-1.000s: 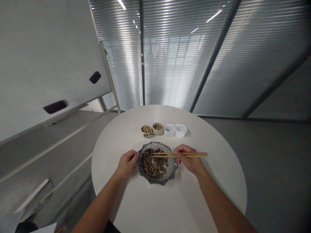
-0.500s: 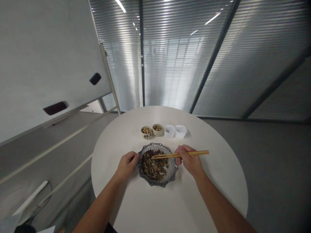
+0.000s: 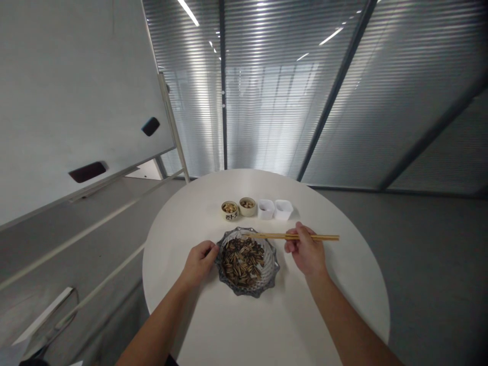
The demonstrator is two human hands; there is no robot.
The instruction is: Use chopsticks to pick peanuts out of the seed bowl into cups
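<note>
The chopsticks [image 3: 293,236] are gripped level in the closed fingers of the right hand [image 3: 308,253], tips above the far rim of the bowl [image 3: 275,264]. The bowl's edge is pinched by the left hand [image 3: 199,262]. A heap of seeds [image 3: 243,260] is left inside.

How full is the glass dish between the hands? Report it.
Partly full: striped seeds cover the floor of the glass dish, its patterned wall bare above them. The chopsticks in the right hand hang over its far rim.
</note>
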